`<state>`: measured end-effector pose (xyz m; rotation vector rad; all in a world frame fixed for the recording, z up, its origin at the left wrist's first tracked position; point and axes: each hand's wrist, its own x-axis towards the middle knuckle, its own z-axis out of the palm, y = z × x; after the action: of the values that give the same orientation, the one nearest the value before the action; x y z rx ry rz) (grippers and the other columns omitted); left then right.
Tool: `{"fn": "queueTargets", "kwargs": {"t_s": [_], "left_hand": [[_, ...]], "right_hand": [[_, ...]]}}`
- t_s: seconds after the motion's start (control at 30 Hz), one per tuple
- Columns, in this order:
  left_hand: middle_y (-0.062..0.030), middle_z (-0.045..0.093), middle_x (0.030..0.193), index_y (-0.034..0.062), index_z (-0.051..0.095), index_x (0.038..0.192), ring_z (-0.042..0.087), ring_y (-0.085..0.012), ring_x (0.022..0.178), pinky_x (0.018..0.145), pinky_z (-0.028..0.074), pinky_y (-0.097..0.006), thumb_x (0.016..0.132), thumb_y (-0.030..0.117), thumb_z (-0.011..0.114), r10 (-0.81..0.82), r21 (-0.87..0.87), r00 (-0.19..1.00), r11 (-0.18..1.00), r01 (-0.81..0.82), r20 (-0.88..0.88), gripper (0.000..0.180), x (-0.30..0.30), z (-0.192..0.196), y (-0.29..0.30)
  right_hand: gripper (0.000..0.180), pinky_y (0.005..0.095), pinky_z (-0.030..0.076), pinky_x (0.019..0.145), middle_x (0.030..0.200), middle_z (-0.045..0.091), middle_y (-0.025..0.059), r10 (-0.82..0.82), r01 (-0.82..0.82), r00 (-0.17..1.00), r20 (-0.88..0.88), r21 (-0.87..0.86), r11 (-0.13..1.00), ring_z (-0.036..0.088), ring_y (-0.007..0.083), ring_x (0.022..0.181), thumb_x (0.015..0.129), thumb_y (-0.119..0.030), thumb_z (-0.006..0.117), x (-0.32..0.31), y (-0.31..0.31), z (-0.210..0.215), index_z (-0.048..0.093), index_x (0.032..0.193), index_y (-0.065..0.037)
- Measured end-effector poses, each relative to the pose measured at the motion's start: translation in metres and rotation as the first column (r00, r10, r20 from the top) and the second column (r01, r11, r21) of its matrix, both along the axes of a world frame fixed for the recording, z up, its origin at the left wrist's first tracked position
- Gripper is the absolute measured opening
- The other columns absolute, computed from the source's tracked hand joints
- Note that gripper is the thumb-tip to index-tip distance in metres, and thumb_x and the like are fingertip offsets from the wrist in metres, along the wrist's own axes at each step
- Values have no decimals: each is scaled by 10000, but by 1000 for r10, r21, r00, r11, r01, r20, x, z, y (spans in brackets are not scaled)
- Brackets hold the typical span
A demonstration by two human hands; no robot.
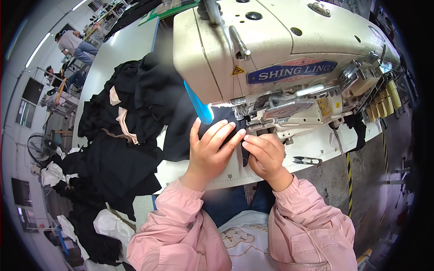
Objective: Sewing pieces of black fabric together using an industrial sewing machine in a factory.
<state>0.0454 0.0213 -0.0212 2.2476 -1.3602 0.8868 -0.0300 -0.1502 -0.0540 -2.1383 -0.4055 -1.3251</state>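
Note:
Black fabric [178,137] lies on the white table of an industrial sewing machine [235,49], reaching under its needle area. My left hand [210,151] rests flat on this fabric, fingers stretched toward the presser foot [239,110]. Its thumb and forefinger side comes close to my other hand. On the fabric's right edge, just in front of the foot, the thumb and fingers of my right hand [266,156] are pinched together. A narrow dark strip of cloth hangs below that pinch. The blue lamp [203,110] glows beside my left fingertips.
Thread snips [307,160] lie on the table's right part. Heaped black cloth [122,104] with pale pieces covers the left side, spilling over white wrapping [113,226]. A black cloth strip [357,131] hangs at right. Other people [77,43] and a fan [41,148] are farther left.

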Motion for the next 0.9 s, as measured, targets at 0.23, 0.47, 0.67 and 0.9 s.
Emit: {"fn": "queueTargets", "kwargs": {"t_s": [0.23, 0.47, 0.67, 0.9], "left_hand": [[53, 650, 1204, 233, 750, 1150, 594, -141, 1170, 1131, 306, -559, 850, 154, 681, -6, -37, 1000, 999, 7, 28, 318, 3, -1, 3], [76, 692, 1140, 213, 758, 1102, 623, -138, 1117, 1148, 269, -582, 844, 157, 675, -8, -43, 999, 999, 9, 32, 277, 7, 5, 5], [73, 697, 1169, 206, 751, 1097, 623, -146, 1117, 1150, 263, -590, 859, 136, 685, 11, -38, 1000, 999, -11, -2, 256, 11, 9, 4], [61, 680, 1230, 193, 738, 1130, 612, -158, 1123, 1154, 258, -605, 854, 132, 706, 37, -23, 999, 999, -37, -37, 285, 14, 7, 4]], "right_hand": [[324, 324, 509, 595, 1038, 717, 69, -30, 32, 999, 44, -41, 999, 622, 232, 725, 633, 8, 715, 6, -4, 2, 705, 954, -32], [312, 313, 493, 649, 1041, 715, 19, -133, 136, 990, 40, -91, 987, 588, 203, 778, 678, -15, 742, 10, -4, 6, 715, 980, -90], [333, 321, 461, 715, 1025, 681, -3, -205, 212, 976, 69, -122, 970, 579, 193, 812, 674, -29, 751, 13, -4, 5, 719, 990, -126], [404, 346, 419, 796, 1016, 633, -16, -256, 257, 966, 25, -93, 962, 544, 212, 918, 629, 31, 704, 12, 0, 2, 737, 970, -184]]}}
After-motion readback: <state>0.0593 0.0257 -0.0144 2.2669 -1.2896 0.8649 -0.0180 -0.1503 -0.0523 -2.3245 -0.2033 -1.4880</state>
